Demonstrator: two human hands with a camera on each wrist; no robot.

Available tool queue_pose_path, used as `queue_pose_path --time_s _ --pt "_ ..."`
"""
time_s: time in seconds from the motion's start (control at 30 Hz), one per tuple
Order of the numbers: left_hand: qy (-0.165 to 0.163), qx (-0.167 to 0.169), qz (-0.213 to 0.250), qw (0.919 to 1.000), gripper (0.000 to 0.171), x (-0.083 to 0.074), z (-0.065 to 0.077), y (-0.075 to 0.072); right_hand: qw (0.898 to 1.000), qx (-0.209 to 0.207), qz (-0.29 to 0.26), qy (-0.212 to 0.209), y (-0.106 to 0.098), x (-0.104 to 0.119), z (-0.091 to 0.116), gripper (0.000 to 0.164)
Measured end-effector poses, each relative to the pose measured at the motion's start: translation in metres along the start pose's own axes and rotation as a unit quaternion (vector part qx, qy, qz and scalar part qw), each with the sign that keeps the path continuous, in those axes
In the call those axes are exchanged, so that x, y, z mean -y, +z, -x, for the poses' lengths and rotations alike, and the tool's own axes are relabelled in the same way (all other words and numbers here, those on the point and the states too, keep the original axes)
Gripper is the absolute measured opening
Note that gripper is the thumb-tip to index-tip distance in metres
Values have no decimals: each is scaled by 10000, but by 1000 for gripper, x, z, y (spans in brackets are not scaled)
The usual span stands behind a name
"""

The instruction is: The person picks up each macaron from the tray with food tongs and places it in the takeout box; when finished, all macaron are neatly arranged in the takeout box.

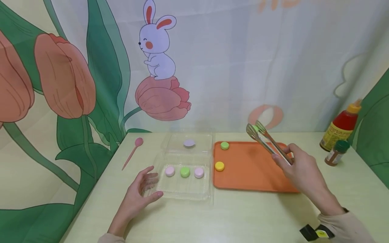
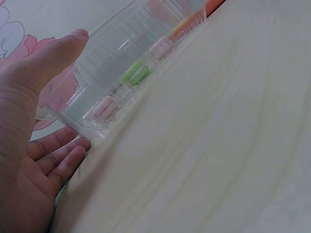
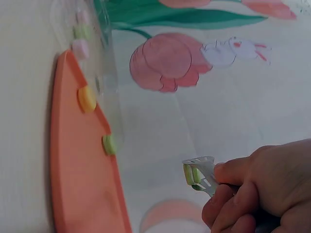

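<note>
My right hand (image 1: pixel 307 172) grips metal tongs (image 1: pixel 281 152), raised above the orange tray (image 1: pixel 252 175). Between the tong tips is a green macaron (image 3: pixel 187 174), clearest in the right wrist view. On the tray's left side lie another green macaron (image 1: pixel 225 145) and a yellow macaron (image 1: pixel 219 166). Left of the tray stands a clear plastic box (image 1: pixel 182 195) with its lid folded back. Inside, in a row, sit a pink macaron (image 1: pixel 170 171), a green one and a second pink one. My left hand (image 1: pixel 138 192) is spread at the box's left side; contact is unclear.
A pink spoon (image 1: pixel 138 141) lies at the table's back left. A red sauce bottle (image 1: pixel 340 125) and a small jar with a green cap (image 1: pixel 336 153) stand at the right. Behind the table hangs a printed cloth (image 1: pixel 225 67). The lid bears a lilac oval (image 1: pixel 189 143).
</note>
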State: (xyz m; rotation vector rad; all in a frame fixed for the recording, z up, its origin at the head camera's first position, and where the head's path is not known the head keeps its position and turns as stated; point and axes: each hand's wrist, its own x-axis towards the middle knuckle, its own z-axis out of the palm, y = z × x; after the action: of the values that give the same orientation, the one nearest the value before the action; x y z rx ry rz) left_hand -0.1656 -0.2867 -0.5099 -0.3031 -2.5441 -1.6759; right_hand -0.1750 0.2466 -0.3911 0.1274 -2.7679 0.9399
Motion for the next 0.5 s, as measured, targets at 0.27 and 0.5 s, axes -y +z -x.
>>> queue_pose_path --time_s 0.27,0.5 --pt "49 -44 -75 10000 98 -1 0 0 9976 222 -463 -454 3 48 3 42" --pt "-21 -38 -141 9999 98 -1 1 0 9886 605 -924 -1023 16 82 10 26"
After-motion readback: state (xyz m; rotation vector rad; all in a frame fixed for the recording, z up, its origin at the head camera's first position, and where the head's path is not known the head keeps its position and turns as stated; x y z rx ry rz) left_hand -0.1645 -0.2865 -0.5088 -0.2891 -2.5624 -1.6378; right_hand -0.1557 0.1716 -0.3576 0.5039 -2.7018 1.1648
